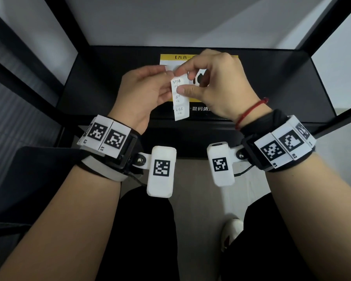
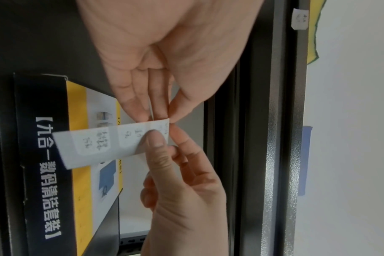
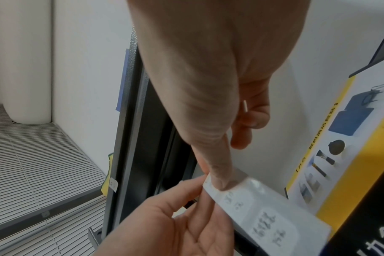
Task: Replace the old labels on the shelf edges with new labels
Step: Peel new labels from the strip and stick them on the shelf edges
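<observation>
A white backing strip of handwritten labels [image 1: 181, 107] hangs upright over the black shelf [image 1: 101, 82]. My left hand [image 1: 167, 81] pinches the strip's upper left edge between thumb and fingers. My right hand [image 1: 181, 82] pinches the top label, with the thumb lying across the strip's face. In the left wrist view the strip [image 2: 94, 145] shows three written labels, and the right thumb [image 2: 156, 142] covers part of the end one. A small old label [image 2: 299, 19] sticks on the shelf's metal edge, and the right wrist view shows this old label [image 3: 113, 184] too.
A black and yellow product box [image 1: 215, 109] lies flat on the shelf under my hands. Black uprights [image 1: 69, 23] frame the bay on both sides. Below the shelf are my legs and a white shoe [image 1: 231, 230]. A slatted grey floor panel [image 3: 33, 155] lies beside the rack.
</observation>
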A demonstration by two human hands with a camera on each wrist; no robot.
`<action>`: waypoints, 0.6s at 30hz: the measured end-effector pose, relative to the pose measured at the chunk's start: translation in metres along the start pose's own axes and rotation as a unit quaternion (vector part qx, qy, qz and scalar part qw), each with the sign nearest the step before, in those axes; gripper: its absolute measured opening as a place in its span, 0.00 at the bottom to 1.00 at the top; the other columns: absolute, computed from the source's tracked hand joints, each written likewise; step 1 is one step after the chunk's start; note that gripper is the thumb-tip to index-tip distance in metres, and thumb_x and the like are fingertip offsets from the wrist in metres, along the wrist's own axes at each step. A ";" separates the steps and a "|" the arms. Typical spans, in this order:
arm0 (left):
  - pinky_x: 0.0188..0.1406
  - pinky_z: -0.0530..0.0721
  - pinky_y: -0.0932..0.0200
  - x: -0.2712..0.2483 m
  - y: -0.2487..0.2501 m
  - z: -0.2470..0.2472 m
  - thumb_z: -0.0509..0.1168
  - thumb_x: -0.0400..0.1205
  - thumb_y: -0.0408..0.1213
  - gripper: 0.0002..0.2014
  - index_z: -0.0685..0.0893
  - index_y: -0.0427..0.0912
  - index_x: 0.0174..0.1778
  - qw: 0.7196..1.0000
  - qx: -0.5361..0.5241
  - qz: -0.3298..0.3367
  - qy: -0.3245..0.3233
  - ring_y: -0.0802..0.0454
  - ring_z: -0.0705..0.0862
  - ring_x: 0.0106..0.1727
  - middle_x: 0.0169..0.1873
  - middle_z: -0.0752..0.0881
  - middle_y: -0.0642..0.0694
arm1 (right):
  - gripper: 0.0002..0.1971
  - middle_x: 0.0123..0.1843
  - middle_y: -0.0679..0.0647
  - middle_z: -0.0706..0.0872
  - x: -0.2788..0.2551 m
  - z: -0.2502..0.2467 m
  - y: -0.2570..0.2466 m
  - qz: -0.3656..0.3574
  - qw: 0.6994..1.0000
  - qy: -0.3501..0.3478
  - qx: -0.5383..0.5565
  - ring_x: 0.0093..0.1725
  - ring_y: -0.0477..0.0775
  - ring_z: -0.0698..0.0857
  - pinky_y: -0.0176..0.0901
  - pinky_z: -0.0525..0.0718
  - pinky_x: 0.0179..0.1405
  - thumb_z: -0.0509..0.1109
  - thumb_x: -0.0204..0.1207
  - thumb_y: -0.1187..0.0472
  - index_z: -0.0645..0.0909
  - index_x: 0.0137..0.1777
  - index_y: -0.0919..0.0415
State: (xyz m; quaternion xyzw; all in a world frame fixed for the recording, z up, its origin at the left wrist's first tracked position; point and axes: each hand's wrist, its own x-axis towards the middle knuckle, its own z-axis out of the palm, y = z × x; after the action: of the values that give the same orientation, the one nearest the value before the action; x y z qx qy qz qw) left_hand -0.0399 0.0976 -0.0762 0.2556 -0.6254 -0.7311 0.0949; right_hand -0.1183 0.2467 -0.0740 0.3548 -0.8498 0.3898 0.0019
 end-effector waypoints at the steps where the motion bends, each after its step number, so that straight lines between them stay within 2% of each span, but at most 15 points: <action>1: 0.46 0.89 0.63 0.000 0.001 0.000 0.71 0.84 0.34 0.10 0.86 0.40 0.61 1.000 -0.008 -0.008 -0.003 0.52 0.94 0.51 0.52 0.95 0.43 | 0.13 0.46 0.46 0.84 0.000 0.000 0.000 -0.005 1.000 0.006 -0.002 0.35 0.32 0.75 0.35 0.78 0.48 0.83 0.71 0.54 0.90 0.55 0.45; 4: 0.44 0.90 0.63 0.001 0.003 0.000 0.67 0.85 0.32 0.12 0.86 0.38 0.64 0.999 -0.030 -0.027 -0.013 0.52 0.94 0.51 0.52 0.95 0.42 | 0.12 0.46 0.46 0.82 0.001 0.001 -0.002 -0.017 1.000 0.017 -0.003 0.35 0.32 0.75 0.35 0.79 0.46 0.83 0.71 0.53 0.91 0.55 0.45; 8: 0.48 0.91 0.61 0.002 0.005 0.000 0.64 0.86 0.30 0.12 0.85 0.37 0.65 0.998 -0.045 -0.038 -0.022 0.50 0.94 0.53 0.54 0.94 0.41 | 0.12 0.46 0.46 0.81 0.001 0.002 -0.003 -0.035 0.999 0.027 -0.006 0.34 0.31 0.75 0.25 0.72 0.43 0.83 0.71 0.55 0.92 0.54 0.47; 13: 0.44 0.91 0.63 -0.001 0.005 -0.001 0.64 0.86 0.30 0.12 0.85 0.37 0.65 0.998 -0.044 -0.039 -0.023 0.52 0.95 0.50 0.53 0.94 0.41 | 0.12 0.48 0.45 0.80 0.001 0.004 -0.001 -0.038 0.999 0.027 -0.009 0.35 0.30 0.75 0.20 0.70 0.42 0.83 0.70 0.55 0.92 0.54 0.47; 18: 0.44 0.91 0.63 -0.002 0.006 -0.003 0.66 0.85 0.30 0.11 0.87 0.40 0.63 0.998 -0.035 -0.038 -0.024 0.52 0.95 0.50 0.52 0.94 0.42 | 0.12 0.50 0.46 0.79 0.000 0.006 0.000 -0.040 0.999 0.030 -0.006 0.37 0.28 0.74 0.22 0.70 0.43 0.83 0.71 0.56 0.92 0.54 0.47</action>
State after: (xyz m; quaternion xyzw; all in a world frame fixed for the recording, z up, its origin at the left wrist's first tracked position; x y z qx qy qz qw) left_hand -0.0381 0.0949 -0.0702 0.2581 -0.5912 -0.7616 0.0615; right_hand -0.1163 0.2429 -0.0782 0.3768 -0.8369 0.3944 0.0451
